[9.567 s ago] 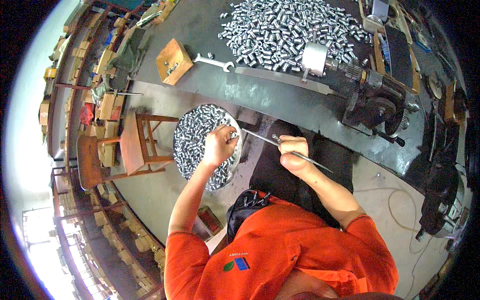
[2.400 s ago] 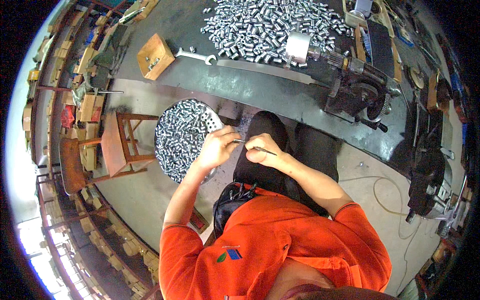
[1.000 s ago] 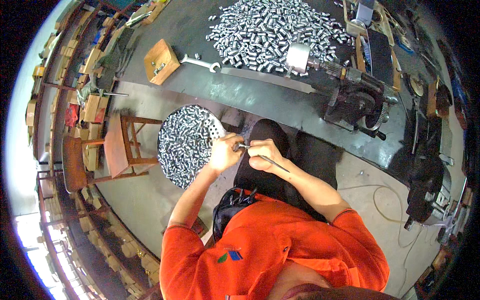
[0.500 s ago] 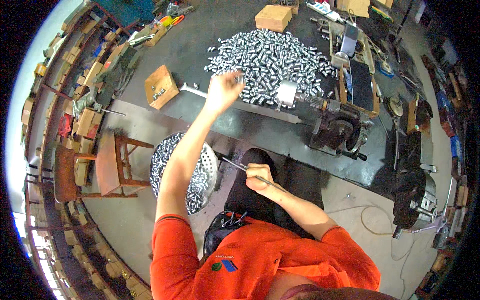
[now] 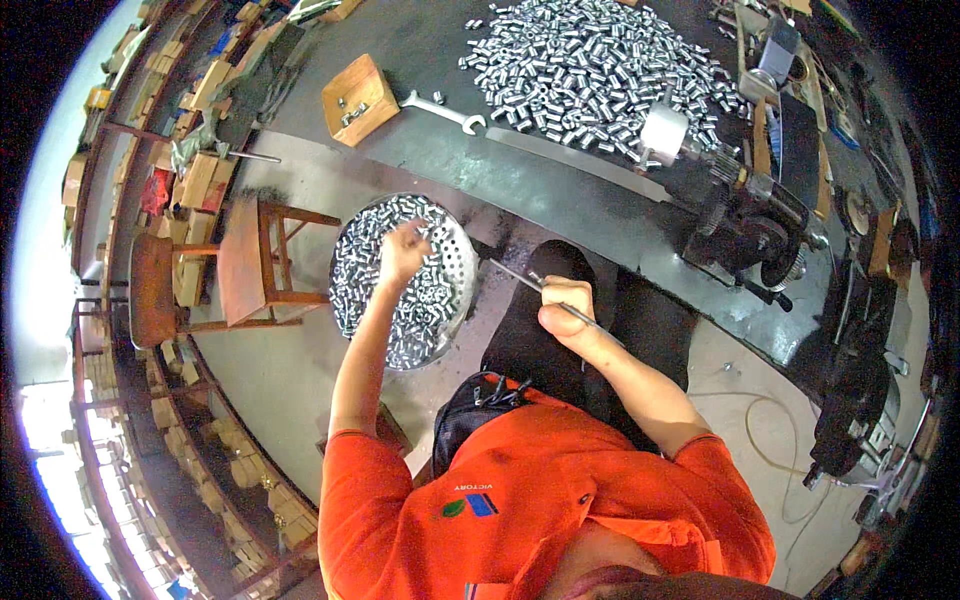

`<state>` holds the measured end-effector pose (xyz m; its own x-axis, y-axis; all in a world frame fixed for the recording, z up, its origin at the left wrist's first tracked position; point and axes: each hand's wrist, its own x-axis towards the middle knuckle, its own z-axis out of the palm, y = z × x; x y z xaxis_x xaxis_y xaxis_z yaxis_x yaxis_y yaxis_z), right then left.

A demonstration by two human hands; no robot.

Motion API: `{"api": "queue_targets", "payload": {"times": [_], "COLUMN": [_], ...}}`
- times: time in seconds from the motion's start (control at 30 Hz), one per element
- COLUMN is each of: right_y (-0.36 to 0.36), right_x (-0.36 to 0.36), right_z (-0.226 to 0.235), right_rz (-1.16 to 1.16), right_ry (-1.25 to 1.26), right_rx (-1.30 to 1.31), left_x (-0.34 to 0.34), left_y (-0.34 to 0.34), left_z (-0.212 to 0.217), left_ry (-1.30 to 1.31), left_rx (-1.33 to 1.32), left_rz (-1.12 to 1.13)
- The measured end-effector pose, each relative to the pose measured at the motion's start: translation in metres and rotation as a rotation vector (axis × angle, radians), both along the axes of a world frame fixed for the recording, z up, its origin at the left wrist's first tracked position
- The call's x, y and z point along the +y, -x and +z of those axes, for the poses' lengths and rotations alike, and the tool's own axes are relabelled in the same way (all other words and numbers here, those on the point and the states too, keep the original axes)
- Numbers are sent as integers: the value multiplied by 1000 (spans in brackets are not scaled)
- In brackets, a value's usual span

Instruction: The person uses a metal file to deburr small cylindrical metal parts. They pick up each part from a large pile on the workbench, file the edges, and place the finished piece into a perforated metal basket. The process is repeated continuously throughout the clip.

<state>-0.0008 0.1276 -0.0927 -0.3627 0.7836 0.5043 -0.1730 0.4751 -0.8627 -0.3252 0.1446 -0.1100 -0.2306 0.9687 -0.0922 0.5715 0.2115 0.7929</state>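
Left hand [image 5: 402,252] came back from the bench heap, fingers curled over the perforated pan [image 5: 400,278] of metal sleeves [image 5: 375,290]; right hand [image 5: 567,305], beside the pan, pinched a thin rod [image 5: 520,276].

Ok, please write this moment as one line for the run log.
left hand: over perforated bowl of metal sleeves | right hand: holds thin rod | bench: sleeve pile, wrench
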Motion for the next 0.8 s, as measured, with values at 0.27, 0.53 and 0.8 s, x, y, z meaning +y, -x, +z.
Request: {"api": "queue_targets", "payload": {"times": [0.27,0.53,0.8], "right_y": [-2,0,0], "right_x": [1,-1,0], "right_z": [-2,-3,-3], "right_rz": [-8,17,27], "right_ry": [61,90,95], "right_rx": [-83,-117,-89], "left_x": [-9,-2,-7], "left_y": [1,0,-25], "left_z": [-78,-83,-76], "left_ry": [350,468,375], "left_rx": [737,814,965], "left_rz": [-22,-56,-334]}}
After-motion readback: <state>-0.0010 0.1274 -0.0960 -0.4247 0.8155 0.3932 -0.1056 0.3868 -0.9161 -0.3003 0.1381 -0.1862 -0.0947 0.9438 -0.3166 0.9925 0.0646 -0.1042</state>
